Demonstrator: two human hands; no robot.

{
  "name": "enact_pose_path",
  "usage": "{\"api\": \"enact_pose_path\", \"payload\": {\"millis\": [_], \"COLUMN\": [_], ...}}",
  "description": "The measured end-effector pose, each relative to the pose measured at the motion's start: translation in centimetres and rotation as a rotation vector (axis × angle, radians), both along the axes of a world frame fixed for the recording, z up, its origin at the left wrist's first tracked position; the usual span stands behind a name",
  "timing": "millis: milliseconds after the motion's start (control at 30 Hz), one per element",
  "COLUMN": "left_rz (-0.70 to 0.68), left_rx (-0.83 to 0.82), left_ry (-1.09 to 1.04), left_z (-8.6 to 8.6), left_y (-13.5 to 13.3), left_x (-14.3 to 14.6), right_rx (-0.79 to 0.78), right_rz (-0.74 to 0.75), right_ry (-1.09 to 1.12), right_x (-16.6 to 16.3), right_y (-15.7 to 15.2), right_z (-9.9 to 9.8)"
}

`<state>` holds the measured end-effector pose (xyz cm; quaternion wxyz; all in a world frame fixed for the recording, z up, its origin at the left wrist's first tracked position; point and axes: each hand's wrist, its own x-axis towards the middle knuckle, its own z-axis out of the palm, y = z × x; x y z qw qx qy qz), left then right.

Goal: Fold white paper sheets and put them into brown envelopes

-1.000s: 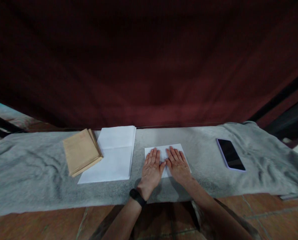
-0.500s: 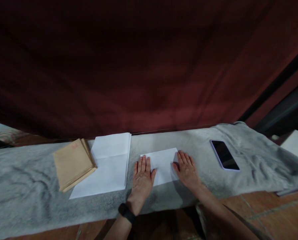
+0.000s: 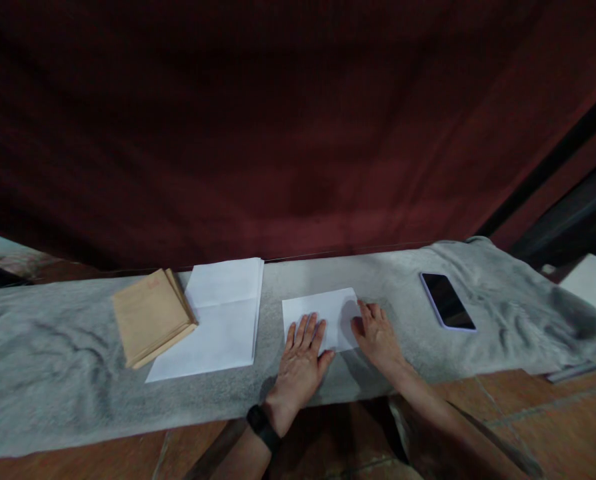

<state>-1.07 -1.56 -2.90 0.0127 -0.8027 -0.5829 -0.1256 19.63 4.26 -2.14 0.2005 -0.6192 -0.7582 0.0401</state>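
A folded white sheet of paper lies flat on the grey cloth in front of me. Over its lower left part rests my left hand, palm down with the fingers spread, a black band on the wrist. My right hand is at the paper's right edge, its fingers slightly bent and the thumb apart from them; nothing shows in its grasp. To the left are larger white sheets in a stack with a crease across the top one. Brown envelopes lie partly over that stack's left side.
Grey cloth with wrinkles at both ends covers the long surface. A phone in a light purple case lies at right. Behind hangs a dark red curtain. A white object stands at the far right, above the tiled floor.
My left hand has slid right and lower over the folded paper, uncovering its upper left corner. My right hand's fingers have drawn closer together and bent at the right edge.
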Motion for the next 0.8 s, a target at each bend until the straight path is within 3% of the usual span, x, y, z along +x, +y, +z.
{"api": "enact_pose_path", "payload": {"millis": [200, 500, 800], "left_rz": [-0.015, -0.031, -0.022], "left_rx": [-0.004, 0.01, 0.017], "left_ry": [0.025, 0.023, 0.047], "left_z": [0.0, -0.2, -0.3], "left_y": [0.2, 0.2, 0.1], "left_x": [-0.2, -0.4, -0.2], "right_rx": [-0.158, -0.161, -0.196], "right_rz": [-0.035, 0.014, 0.03], "right_ry": [0.066, 0.301, 0.276], "right_x": [1.6, 2.6, 3.0], "right_y": [0.7, 0.9, 1.3], "right_z": [0.4, -1.2, -1.1]}}
